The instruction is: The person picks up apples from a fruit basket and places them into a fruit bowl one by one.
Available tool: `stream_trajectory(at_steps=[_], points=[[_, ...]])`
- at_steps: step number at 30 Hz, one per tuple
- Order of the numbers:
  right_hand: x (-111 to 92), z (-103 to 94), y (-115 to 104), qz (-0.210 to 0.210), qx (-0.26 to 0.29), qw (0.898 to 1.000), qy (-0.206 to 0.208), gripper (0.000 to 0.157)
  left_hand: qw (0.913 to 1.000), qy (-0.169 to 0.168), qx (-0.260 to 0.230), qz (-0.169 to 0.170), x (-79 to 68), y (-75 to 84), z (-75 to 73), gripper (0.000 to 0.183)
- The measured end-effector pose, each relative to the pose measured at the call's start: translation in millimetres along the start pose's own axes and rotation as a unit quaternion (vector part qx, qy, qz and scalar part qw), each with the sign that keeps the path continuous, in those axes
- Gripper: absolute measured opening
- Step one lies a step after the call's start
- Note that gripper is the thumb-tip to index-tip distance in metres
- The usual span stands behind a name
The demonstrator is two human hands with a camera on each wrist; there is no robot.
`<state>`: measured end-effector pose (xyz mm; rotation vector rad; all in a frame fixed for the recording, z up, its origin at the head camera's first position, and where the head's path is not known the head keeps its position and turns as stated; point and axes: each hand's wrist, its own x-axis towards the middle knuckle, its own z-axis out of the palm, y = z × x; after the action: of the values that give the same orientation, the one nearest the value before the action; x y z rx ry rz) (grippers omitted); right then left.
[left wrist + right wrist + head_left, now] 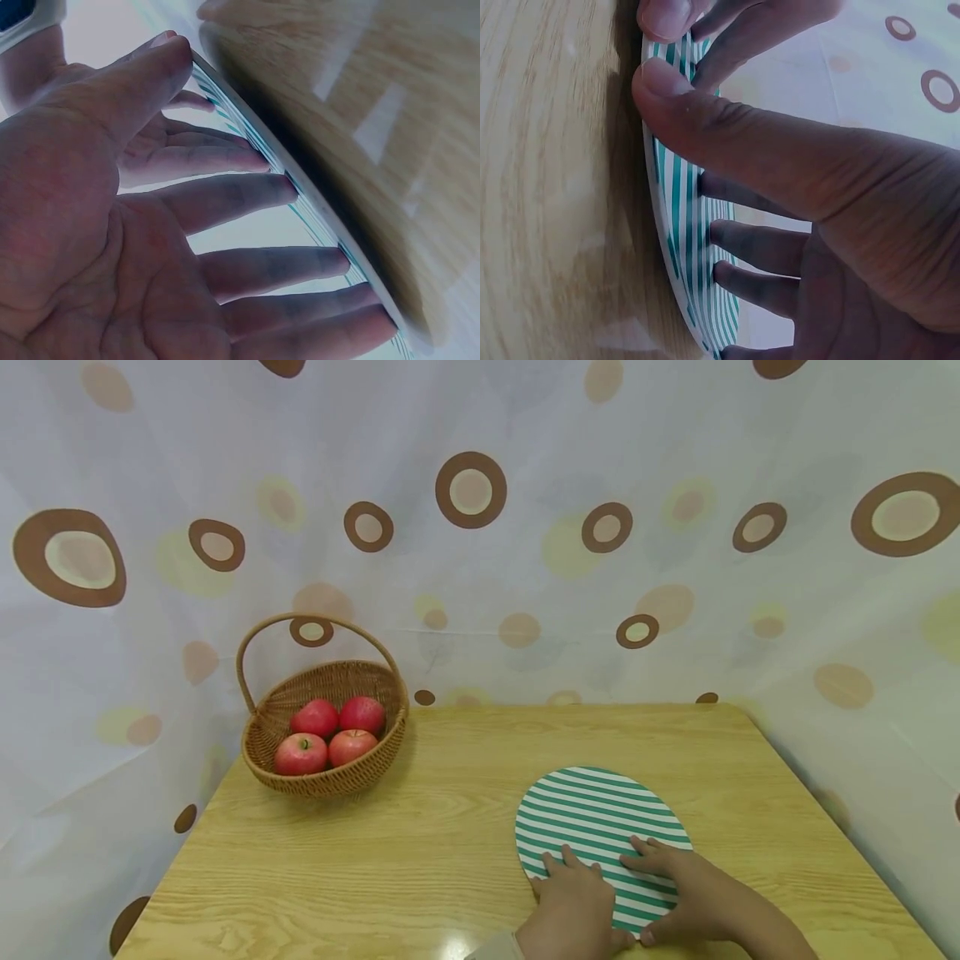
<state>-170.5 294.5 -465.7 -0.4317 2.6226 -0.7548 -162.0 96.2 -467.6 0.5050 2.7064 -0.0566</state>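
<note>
Green-and-white striped disc [600, 814] is sitting on the table's [420, 860] near right part; skid or tilt is looking like the main risk, probably from uneven fingertip push at the near rim. Left hand [573, 906] is resting ungripped on its near-left, fingers extended, right hand [697, 893] is matching from the right, also grasping nothing, thumbs nearly meeting; apple basket [330, 785] is standing well apart.

My head camera looks forward and down from above my left hand [573, 900] and right hand [697, 893]; each wrist camera sits close by its own hand, facing the striped disc [592, 810], which all views share.
</note>
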Motion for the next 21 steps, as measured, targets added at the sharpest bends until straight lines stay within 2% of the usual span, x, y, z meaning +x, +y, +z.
stream_trajectory(at_steps=[10,16,19,21], points=[[-0.6,3.6,0.1,-0.022,0.014,1.0,0.004,0.093,0.9974,0.049,0.016,0.05,-5.6,-18.6,-3.7,0.083],[-1.4,0.7,-3.7,-0.021,0.015,1.0,0.0,0.096,0.9922,0.087,0.032,0.084,-8.3,-27.6,-1.6,0.082],[-1.4,0.3,-5.5,-0.026,-0.01,1.0,0.01,0.094,0.9894,0.097,0.022,0.106,-8.5,-33.8,1.1,0.076],[-0.4,1.3,-5.5,-0.047,-0.033,0.998,0.028,0.088,0.9859,0.105,0.001,0.131,-9.1,-39.7,2.8,0.068]])
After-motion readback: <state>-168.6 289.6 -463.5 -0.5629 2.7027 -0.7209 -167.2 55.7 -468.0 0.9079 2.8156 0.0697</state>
